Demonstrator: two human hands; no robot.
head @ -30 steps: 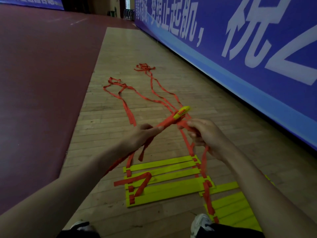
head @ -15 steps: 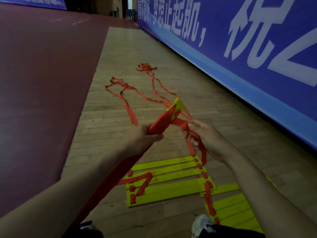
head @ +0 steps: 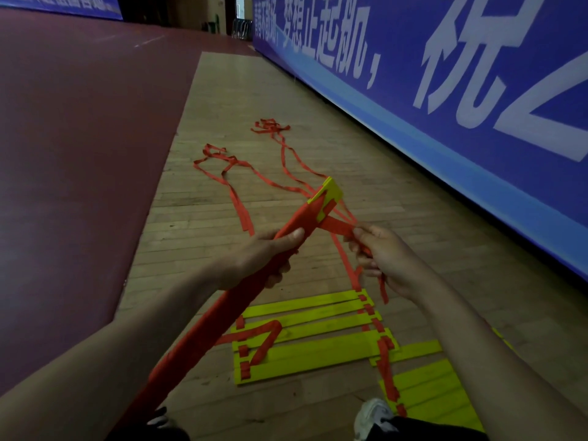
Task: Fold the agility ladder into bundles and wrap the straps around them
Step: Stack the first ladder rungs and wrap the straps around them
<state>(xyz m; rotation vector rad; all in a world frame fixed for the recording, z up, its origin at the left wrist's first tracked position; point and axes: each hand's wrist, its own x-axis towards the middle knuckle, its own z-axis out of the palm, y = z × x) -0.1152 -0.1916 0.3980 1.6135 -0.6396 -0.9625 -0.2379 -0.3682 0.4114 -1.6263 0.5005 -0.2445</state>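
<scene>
Now L hand (head: pixel 254 262) grips bundle (head: pixel 313 211) mid-frame, R hand (head: pixel 385 259) pinches strap (head: pixel 337 226) just right of it. Bundle prob stiff, light; strap limp, so hold bundle mid-length, strap close to wrap.

Bundle (head: pixel 199 329) foot unseen; banner (head: pixel 477 160) cropped
</scene>
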